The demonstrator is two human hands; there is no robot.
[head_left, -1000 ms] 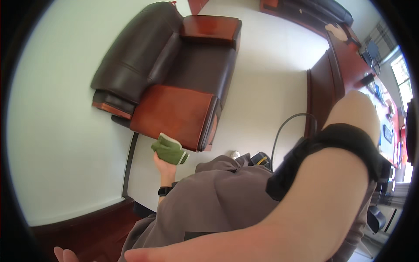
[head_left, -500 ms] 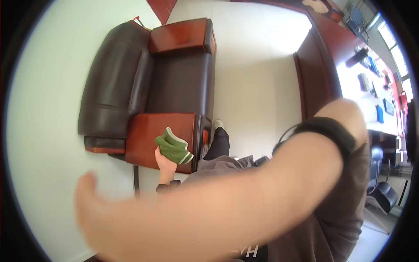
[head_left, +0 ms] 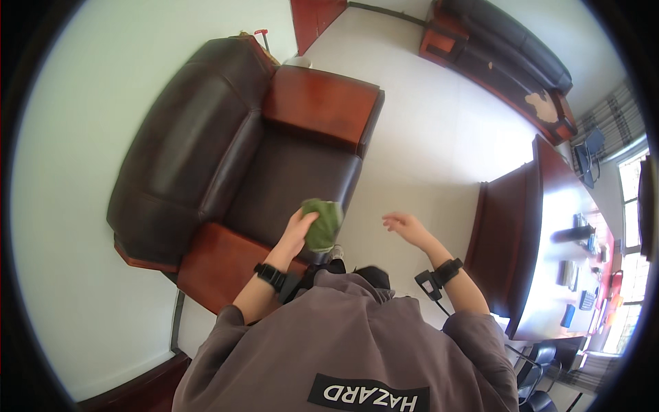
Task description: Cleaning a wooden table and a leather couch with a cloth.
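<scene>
My left hand (head_left: 296, 232) grips a green cloth (head_left: 321, 225) with a pale edge, bunched up and hanging from the fingers. It is held in front of the dark leather armchair, near the front of the seat (head_left: 295, 182). My right hand (head_left: 405, 226) is apart from the cloth, over the pale floor, its fingers stretched loosely toward the left and nothing visible in them. Each wrist wears a black band, the left one (head_left: 270, 276) and the right one (head_left: 448, 271), the right with a small box and cable.
The armchair has wooden armrests, a far one (head_left: 319, 103) and a near one (head_left: 223, 264). A wooden desk (head_left: 504, 254) with papers and small items stands to the right. A dark sofa (head_left: 508, 62) with a torn patch sits at the far right. Dark chairs (head_left: 535, 371) are at lower right.
My right arm has swung back from across my body to the right side. My left hand has carried the green cloth from over the near armrest rightward and slightly away from me. The view has shifted.
</scene>
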